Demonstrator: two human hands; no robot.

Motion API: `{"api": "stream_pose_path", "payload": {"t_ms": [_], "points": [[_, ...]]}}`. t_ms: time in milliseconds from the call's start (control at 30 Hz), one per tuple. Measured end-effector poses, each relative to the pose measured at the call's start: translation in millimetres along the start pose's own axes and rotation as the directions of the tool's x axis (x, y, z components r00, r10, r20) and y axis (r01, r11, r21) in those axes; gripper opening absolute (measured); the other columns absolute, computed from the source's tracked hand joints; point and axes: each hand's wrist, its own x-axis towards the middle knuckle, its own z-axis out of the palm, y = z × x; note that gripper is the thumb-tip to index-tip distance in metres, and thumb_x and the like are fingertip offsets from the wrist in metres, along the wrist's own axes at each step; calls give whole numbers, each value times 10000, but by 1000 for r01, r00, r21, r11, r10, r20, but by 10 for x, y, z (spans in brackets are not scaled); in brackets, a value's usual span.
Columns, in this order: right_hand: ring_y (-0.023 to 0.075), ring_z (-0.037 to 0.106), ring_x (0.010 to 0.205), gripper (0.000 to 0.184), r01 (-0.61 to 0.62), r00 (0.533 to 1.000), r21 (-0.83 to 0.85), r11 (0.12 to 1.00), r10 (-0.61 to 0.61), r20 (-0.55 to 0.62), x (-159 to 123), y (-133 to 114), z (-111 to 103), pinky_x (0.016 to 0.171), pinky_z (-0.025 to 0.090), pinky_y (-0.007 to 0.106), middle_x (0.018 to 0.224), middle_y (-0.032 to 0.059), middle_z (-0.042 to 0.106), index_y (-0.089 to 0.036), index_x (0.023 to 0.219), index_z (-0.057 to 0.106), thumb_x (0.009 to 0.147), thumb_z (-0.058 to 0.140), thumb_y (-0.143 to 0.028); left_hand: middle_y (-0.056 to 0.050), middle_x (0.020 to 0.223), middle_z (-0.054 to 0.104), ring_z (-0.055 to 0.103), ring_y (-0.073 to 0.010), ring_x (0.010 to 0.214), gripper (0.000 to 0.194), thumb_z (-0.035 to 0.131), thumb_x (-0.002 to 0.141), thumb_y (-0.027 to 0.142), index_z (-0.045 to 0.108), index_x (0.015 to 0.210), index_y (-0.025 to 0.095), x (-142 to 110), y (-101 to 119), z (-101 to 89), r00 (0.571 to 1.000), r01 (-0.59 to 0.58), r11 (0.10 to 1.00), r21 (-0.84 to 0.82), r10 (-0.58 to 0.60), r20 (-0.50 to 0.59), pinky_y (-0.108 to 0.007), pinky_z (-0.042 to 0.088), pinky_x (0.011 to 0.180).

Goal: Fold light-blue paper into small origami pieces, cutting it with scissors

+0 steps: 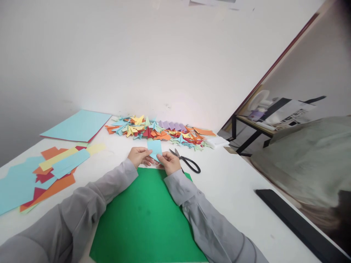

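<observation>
A small light-blue piece of paper (155, 147) is held up between my two hands, above the far edge of a green sheet (145, 215). My left hand (139, 156) pinches its lower left side between thumb and fingers. At its lower right, the thumb and fingers of my right hand (169, 162) close on the same piece. Black-handled scissors (189, 162) lie just right of my right hand, blades parted, with part of one handle hidden behind the hand. Behind the paper spreads a pile of folded coloured paper shapes (131, 128).
Paper strips and scraps (65, 164) lie at left, below a stack of large light-blue sheets (79, 124). Purple pleated paper (172, 126) and an orange piece (205, 132) sit by the wall. A white packet (218, 141) and a long black bar (290, 219) are at right.
</observation>
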Motion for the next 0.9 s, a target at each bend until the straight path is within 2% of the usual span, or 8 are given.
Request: {"api": "stream_pose_path", "payload": {"t_ms": [133,333,467,900], "points": [[96,497,376,291,-4,1000,7,1000,4,-17,-8,-28,4,377,398,215,460,-35,573,-185,590,530,508,659,-432,-64,466,594,564,-143,435,308,657,544,363,554,615,81,2,-5,-2,1000,-24,1000,-10,24,10,-225,443,393],[92,498,371,299,21,998,4,1000,-21,-54,-18,-43,6,376,387,203,459,-35,565,-176,603,526,526,642,-441,-39,447,575,523,-104,393,291,683,506,355,577,569,91,39,-79,-32,995,-92,981,169,82,64,-214,430,399],[80,479,364,294,5,998,23,1000,-4,-60,-18,-35,4,379,388,200,459,-39,559,-172,597,525,527,645,-431,-48,484,596,524,-97,400,283,676,514,359,584,559,95,64,-111,-59,990,-124,975,187,109,84,-217,434,415],[103,518,421,286,37,996,42,998,-34,-77,-4,-8,12,394,409,214,471,-35,561,-178,591,534,515,651,-428,-97,593,642,574,-128,495,252,696,496,300,620,595,79,25,-37,-37,994,-17,996,89,8,106,-208,432,434]]}}
